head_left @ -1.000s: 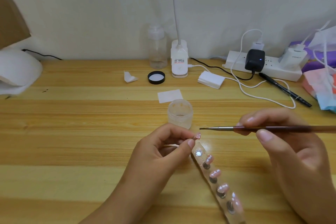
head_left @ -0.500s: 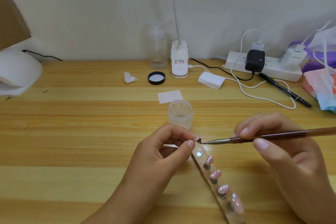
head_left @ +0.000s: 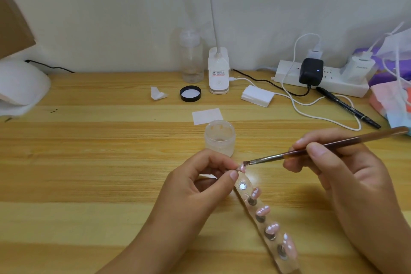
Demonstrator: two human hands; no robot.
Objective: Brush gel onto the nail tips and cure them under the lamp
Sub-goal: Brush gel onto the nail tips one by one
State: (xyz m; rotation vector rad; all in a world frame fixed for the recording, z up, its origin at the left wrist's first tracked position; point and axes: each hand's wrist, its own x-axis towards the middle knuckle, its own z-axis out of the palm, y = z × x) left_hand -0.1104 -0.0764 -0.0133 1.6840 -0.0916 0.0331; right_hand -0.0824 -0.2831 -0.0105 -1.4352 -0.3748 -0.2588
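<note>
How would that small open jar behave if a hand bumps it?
The jar looks squat and wide, so it would probably slide rather than tip. Translucent plastic with little inside: likely light. It stands open, so any gel might spill.

The person's left hand (head_left: 198,187) shows in the lower middle of the frame, bare, with a bare forearm (head_left: 138,249) reaching the bottom edge. The right hand (head_left: 351,184), at the lower right, is bare too, wrist included. The visible fingernails (head_left: 233,175) are short, rounded and plain.
</note>
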